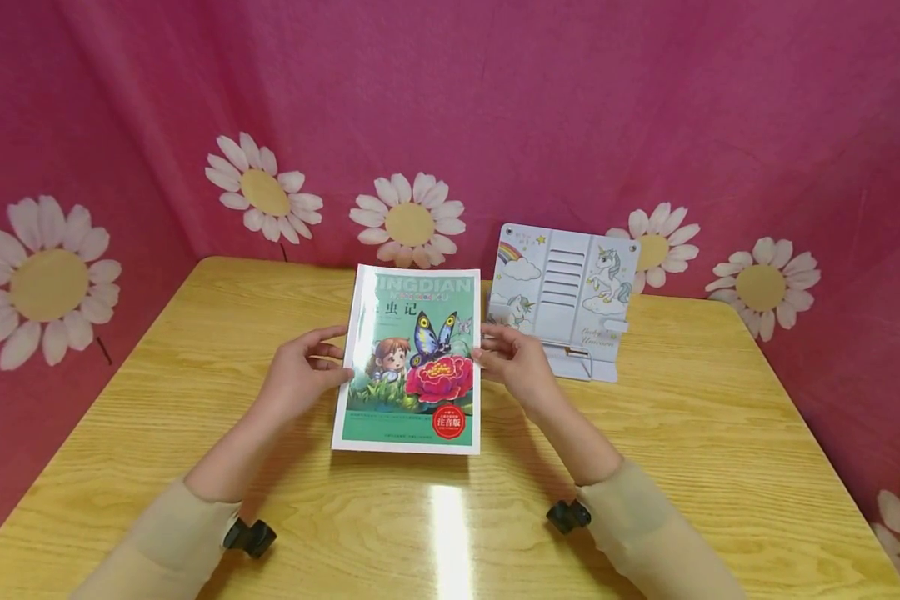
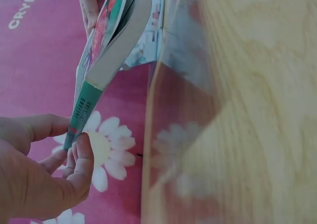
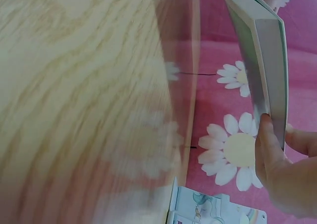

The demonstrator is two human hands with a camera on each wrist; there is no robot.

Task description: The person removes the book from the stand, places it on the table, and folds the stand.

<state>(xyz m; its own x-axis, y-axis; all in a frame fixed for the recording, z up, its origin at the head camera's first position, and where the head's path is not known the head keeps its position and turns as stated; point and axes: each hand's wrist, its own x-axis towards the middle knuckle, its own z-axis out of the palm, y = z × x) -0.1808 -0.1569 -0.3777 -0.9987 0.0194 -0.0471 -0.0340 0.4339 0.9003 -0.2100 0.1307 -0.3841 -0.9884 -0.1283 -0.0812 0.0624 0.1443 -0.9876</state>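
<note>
A paperback book [image 1: 412, 362] with a green illustrated cover showing a butterfly, a girl and a red flower is held up off the table, its cover tilted toward the head camera. My left hand [image 1: 300, 375] grips its spine side, and in the left wrist view the fingers and thumb pinch the green spine [image 2: 85, 105]. On the opposite edge, my right hand [image 1: 521, 367] holds the book with thumb in front and fingers behind. The page block [image 3: 273, 65] stands out thick in the right wrist view. Just behind the right hand is a white unicorn-patterned book stand [image 1: 562, 287].
The wooden table [image 1: 720, 450] has rounded back corners and a bright light reflection near the front. Behind it hangs a pink cloth [image 1: 495, 100] with large white daisies. Dark wrist cameras [image 1: 250, 537] sit at both sleeve cuffs.
</note>
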